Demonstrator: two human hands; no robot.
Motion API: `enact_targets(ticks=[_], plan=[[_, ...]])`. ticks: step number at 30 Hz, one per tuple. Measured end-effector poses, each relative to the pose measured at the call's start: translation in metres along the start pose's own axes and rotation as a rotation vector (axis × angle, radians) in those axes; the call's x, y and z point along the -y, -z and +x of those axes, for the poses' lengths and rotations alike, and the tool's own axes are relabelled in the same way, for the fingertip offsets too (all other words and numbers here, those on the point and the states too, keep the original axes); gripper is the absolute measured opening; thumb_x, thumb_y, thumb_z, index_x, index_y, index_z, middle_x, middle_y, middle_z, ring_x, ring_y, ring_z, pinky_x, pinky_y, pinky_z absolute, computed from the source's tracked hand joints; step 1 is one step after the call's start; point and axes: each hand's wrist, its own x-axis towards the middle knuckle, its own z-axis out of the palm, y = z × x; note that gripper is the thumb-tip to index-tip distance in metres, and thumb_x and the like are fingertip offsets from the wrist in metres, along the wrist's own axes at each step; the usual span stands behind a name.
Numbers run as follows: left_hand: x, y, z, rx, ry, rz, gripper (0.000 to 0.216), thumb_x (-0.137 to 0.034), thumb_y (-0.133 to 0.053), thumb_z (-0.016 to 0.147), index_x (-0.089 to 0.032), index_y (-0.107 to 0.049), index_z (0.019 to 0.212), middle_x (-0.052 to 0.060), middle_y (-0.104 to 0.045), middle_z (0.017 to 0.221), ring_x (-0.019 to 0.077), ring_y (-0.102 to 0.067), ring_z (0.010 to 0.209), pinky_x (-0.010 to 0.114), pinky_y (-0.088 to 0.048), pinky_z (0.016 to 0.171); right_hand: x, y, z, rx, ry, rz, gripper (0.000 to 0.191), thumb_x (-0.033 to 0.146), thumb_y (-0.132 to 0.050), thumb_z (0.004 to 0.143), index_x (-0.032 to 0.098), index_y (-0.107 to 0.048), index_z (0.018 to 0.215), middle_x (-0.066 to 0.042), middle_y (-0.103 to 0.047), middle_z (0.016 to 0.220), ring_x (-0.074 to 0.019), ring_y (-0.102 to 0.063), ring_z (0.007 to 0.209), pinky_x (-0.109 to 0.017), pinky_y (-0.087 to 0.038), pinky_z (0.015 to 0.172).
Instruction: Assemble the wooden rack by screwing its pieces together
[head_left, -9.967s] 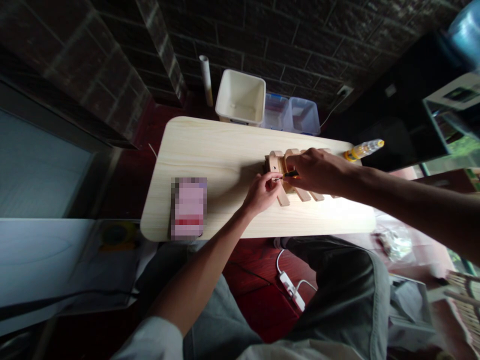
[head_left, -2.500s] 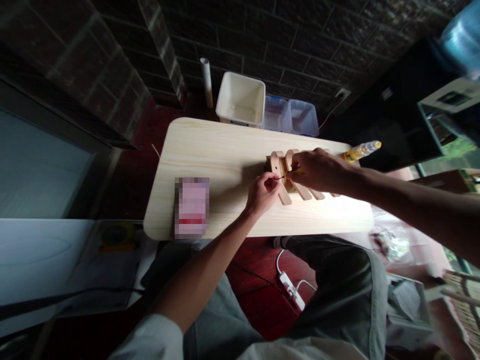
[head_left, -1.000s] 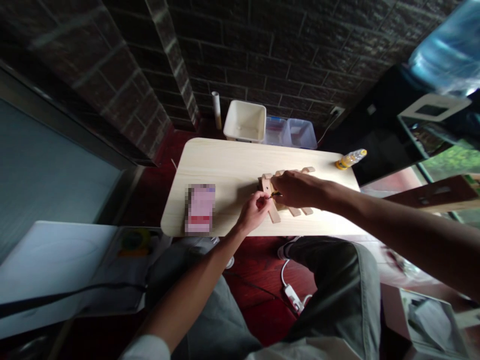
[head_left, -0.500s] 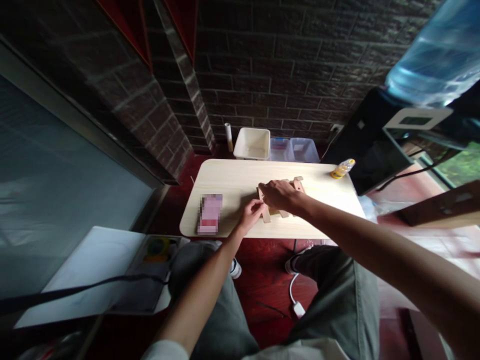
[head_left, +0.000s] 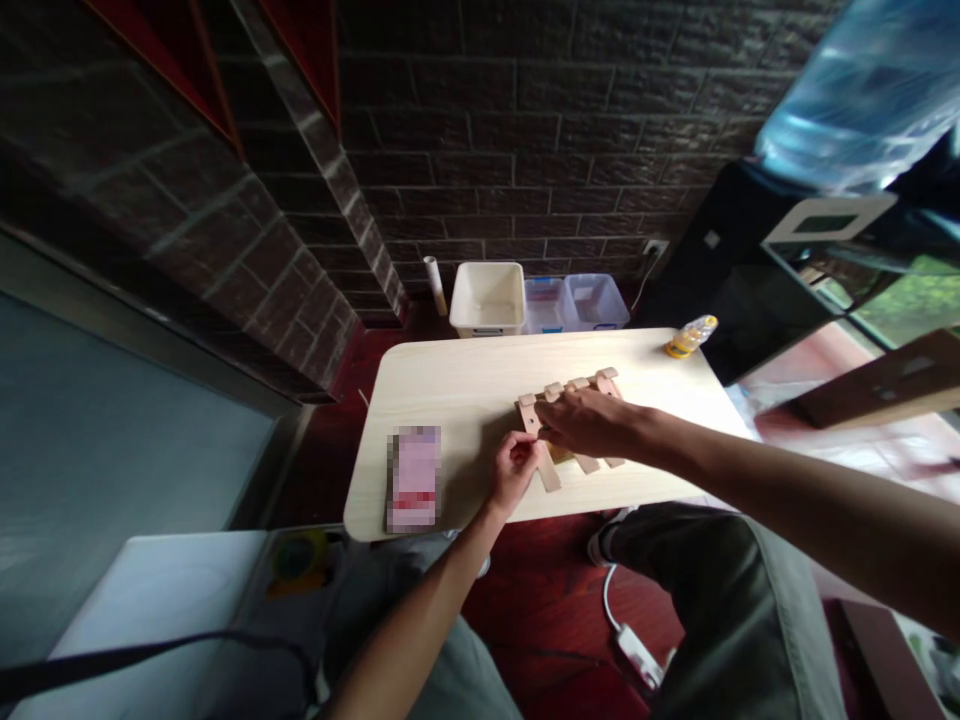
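Both hands stayed on four-slat wooden rack (head_left: 570,425).

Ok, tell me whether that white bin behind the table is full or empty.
Empty: the white bin shows only its bare pale inside from above, on the floor behind the table.

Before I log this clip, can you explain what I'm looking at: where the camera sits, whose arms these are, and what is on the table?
The camera is worn on a person's head and looks down at their own two arms, so the picture is wide and bent at the edges. There is no machine here, only bare hands. The left hand and right hand meet at a wooden slatted piece lying on a pale wooden table. Both hands touch it; whether the right hand grips a small tool cannot be told. Also on the table are a blurred pink item near the front left and a yellow bottle at the far right. Behind stand a white bin and two clear boxes.
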Motion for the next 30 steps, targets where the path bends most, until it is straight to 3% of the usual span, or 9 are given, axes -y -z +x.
enact_targets(ticks=[5, 9, 13, 22, 25, 30], plan=[[0.007, 0.004, 0.006, 0.028, -0.045, 0.017, 0.032, -0.051, -0.084, 0.089, -0.021, -0.072, 0.089, 0.002, -0.071, 0.086, 0.0149, -0.068, 0.072, 0.024, -0.056, 0.066, 0.003, 0.009, 0.001, 0.047, -0.061, 0.093, 0.029, 0.02, -0.052, 0.112, 0.008, -0.068, 0.133, -0.021, -0.08, 0.11, -0.0301, -0.079, 0.093, -0.034, -0.049, 0.068], [0.009, 0.006, 0.007, 0.051, -0.059, 0.015, 0.027, -0.048, -0.081, 0.093, -0.022, -0.074, 0.093, 0.003, -0.071, 0.09, 0.0155, -0.069, 0.076, 0.025, -0.058, 0.069, -0.002, 0.012, 0.004, 0.023, -0.018, 0.147, 0.03, 0.014, -0.061, 0.105, 0.012, -0.069, 0.134, -0.015, -0.081, 0.107, -0.0261, -0.076, 0.091, -0.032, -0.04, 0.064], [0.008, 0.004, 0.005, 0.044, -0.056, 0.01, 0.023, -0.043, -0.081, 0.094, -0.021, -0.073, 0.093, 0.004, -0.071, 0.092, 0.0162, -0.069, 0.079, 0.026, -0.059, 0.072, -0.007, 0.012, 0.01, 0.057, 0.029, 0.143, 0.028, 0.01, -0.052, 0.109, 0.017, -0.072, 0.128, -0.011, -0.08, 0.102, -0.0204, -0.071, 0.079, -0.032, -0.03, 0.058], [0.001, 0.003, 0.005, 0.026, -0.007, 0.018, 0.018, -0.038, -0.082, 0.091, -0.022, -0.074, 0.091, 0.006, -0.072, 0.1, 0.018, -0.069, 0.082, 0.029, -0.062, 0.075, -0.007, 0.009, 0.013, 0.047, -0.035, 0.128, 0.018, 0.015, -0.058, 0.109, 0.011, -0.074, 0.115, -0.01, -0.074, 0.079, -0.0244, -0.071, 0.069, -0.033, -0.028, 0.055], [-0.002, 0.004, 0.006, 0.034, -0.002, 0.031, 0.019, -0.039, -0.081, 0.092, -0.022, -0.073, 0.091, 0.006, -0.073, 0.101, 0.0178, -0.069, 0.081, 0.029, -0.061, 0.074, -0.009, 0.005, 0.011, 0.029, -0.032, 0.147, 0.02, 0.017, -0.06, 0.108, 0.01, -0.073, 0.121, -0.011, -0.076, 0.084, -0.0243, -0.071, 0.07, -0.033, -0.028, 0.056], [-0.002, 0.005, 0.006, 0.058, 0.011, 0.048, 0.019, -0.039, -0.079, 0.094, -0.022, -0.073, 0.091, 0.006, -0.072, 0.101, 0.0193, -0.071, 0.087, 0.03, -0.06, 0.078, -0.019, 0.002, 0.014, -0.037, 0.101, 0.173, 0.028, 0.007, -0.063, 0.104, 0.017, -0.073, 0.128, -0.01, -0.08, 0.104, -0.0208, -0.072, 0.083, -0.031, -0.034, 0.064]])
